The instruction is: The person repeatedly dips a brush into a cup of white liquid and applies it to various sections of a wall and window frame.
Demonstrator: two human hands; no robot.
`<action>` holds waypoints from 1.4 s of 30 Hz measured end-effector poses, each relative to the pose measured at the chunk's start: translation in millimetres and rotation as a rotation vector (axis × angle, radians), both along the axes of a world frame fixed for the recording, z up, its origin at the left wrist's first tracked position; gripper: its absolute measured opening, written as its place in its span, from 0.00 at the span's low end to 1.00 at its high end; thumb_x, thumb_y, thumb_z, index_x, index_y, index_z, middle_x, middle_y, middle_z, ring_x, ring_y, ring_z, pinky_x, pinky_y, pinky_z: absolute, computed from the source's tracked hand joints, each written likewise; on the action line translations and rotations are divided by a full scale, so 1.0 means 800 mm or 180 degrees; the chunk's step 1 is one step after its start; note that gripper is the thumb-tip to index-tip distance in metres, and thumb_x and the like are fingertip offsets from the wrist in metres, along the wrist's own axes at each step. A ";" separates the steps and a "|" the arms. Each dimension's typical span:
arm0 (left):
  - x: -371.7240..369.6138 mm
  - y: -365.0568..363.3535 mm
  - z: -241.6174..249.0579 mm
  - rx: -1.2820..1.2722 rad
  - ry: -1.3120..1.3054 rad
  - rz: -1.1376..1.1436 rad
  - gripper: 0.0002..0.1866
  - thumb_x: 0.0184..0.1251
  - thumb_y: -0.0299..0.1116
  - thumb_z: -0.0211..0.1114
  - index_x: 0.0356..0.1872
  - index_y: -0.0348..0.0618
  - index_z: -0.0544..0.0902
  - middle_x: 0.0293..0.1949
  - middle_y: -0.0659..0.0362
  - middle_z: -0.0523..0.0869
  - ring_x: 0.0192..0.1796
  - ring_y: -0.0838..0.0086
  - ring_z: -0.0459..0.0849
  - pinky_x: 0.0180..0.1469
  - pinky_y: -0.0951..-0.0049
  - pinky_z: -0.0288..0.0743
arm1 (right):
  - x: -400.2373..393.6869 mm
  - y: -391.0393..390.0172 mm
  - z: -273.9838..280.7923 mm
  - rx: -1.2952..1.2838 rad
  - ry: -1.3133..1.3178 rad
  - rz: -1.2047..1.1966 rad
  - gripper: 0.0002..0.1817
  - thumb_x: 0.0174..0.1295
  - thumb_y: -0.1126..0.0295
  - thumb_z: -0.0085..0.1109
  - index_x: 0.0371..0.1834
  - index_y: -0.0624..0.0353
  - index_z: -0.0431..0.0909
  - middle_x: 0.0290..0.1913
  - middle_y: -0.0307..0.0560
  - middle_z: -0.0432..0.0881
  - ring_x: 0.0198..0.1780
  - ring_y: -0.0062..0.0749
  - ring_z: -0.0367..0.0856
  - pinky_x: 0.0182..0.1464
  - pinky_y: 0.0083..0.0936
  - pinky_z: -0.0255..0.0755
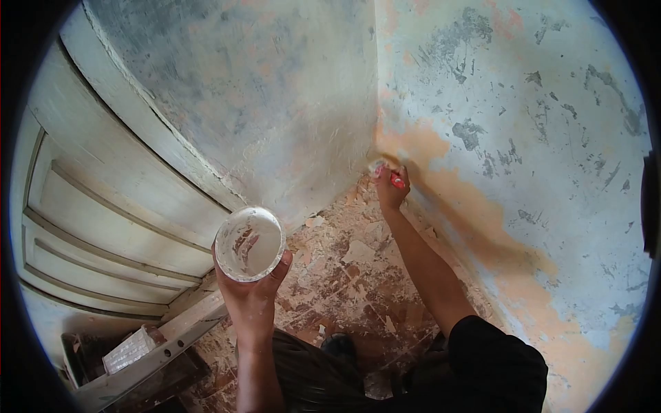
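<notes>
White round tub (271, 233), rim crusted, inside smeared pale with reddish-brown streaks; left hand (249, 292) grip wrapped round it, above littered floor (344, 268). Red-handled tool (397, 180), whitish head, clenched in right hand (393, 195) grip, at wall corner (376, 138).

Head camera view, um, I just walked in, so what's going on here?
A person is working low in a corner. Their left hand holds an open white tub with pale residue inside. Their right hand grips a red-handled tool, probably a brush, where the greyish wall meets the patchy pale wall. Pale flakes and debris litter the reddish floor below.
</notes>
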State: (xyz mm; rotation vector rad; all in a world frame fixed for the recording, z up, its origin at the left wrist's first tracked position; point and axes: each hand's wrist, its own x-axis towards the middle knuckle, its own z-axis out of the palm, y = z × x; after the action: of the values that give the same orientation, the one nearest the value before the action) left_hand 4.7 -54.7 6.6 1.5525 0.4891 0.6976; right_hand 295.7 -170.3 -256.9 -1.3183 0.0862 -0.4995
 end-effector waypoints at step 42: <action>-0.001 0.000 -0.005 0.0390 0.0194 0.0001 0.33 0.55 0.25 0.74 0.62 0.34 0.70 0.56 0.52 0.79 0.58 0.68 0.77 0.62 0.68 0.70 | -0.001 -0.037 0.312 0.1043 -0.1183 0.0971 0.10 0.65 0.71 0.56 0.34 0.57 0.62 0.28 0.49 0.84 0.23 0.30 0.85 0.13 0.16 0.59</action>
State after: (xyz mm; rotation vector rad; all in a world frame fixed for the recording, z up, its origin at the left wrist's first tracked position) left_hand 4.1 -54.9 2.5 1.6925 0.4996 0.6926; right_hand 294.9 -200.1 -7.2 -0.8815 -0.3253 -0.4394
